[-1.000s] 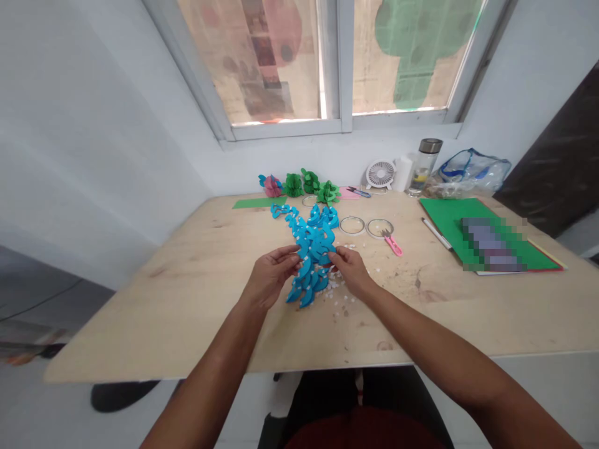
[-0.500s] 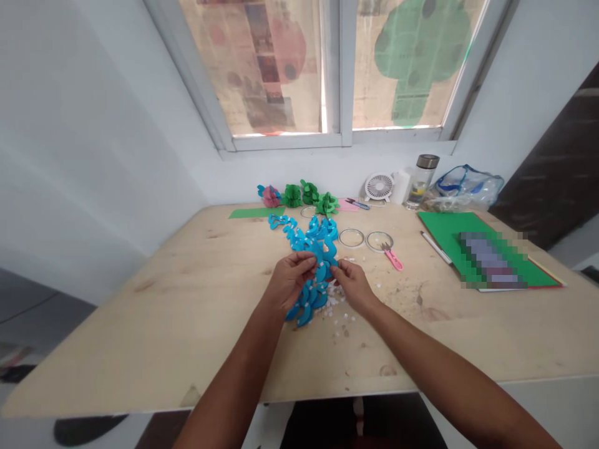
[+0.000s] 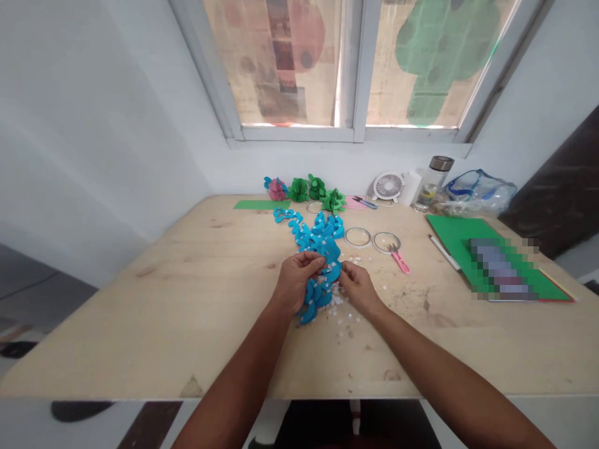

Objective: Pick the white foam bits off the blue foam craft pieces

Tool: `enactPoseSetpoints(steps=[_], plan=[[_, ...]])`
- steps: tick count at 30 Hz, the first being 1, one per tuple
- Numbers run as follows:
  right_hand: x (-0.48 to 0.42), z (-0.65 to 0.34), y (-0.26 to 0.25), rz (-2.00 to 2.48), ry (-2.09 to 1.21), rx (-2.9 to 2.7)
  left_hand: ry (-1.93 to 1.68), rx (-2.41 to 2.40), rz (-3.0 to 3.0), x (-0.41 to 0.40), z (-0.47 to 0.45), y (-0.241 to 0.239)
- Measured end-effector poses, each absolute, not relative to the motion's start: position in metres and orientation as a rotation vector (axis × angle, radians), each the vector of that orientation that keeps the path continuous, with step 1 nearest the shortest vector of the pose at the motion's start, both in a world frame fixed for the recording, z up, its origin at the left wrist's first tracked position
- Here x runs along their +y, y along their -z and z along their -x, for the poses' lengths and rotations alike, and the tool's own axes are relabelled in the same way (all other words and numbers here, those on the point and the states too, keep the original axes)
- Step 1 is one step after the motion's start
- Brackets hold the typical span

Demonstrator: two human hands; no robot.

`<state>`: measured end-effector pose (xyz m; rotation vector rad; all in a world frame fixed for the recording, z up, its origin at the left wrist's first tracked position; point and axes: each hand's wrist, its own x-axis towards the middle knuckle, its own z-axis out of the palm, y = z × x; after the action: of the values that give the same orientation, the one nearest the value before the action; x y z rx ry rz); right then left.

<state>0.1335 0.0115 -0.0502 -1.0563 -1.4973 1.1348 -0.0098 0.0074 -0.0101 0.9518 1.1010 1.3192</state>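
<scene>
Near the centre of the frame, your left hand point(image 3: 298, 280) has its thumb and forefinger pinched on a blue curved piece point(image 3: 332, 251), which sits just to the right of those fingertips and reaches up and right from them. Your right hand point(image 3: 361, 288) comes in from the lower right, fingers curled, with its fingertips at the right edge of that same piece; whether they grip it or only touch it, you cannot tell from this view. The piece therefore lies between your two hands, closer to the upper side of both.

More blue pieces point(image 3: 306, 236), many with small white patches, spread above your left hand toward the upper middle, and another cluster of blue shapes point(image 3: 314, 302) lies just below the held piece, partly behind your left hand. White scraps point(image 3: 337, 298) are scattered on the table point(image 3: 187, 299) beneath your right hand and to its left.

Right of centre, above your right hand, lie two rings point(image 3: 358, 237), with pink-handled snips point(image 3: 400, 260) touching the right-hand one. Green paper ornaments point(image 3: 298, 190) stand along the wall at the upper middle.
</scene>
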Motion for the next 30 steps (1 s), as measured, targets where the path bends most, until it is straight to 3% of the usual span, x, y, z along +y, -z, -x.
enactPoseSetpoints(steps=[30], plan=[[0.0084,-0.1357,0.0492,1.011,-1.193,-1.540,-1.440,1.157,-0.932,-0.0024,0.0001,0.0024]])
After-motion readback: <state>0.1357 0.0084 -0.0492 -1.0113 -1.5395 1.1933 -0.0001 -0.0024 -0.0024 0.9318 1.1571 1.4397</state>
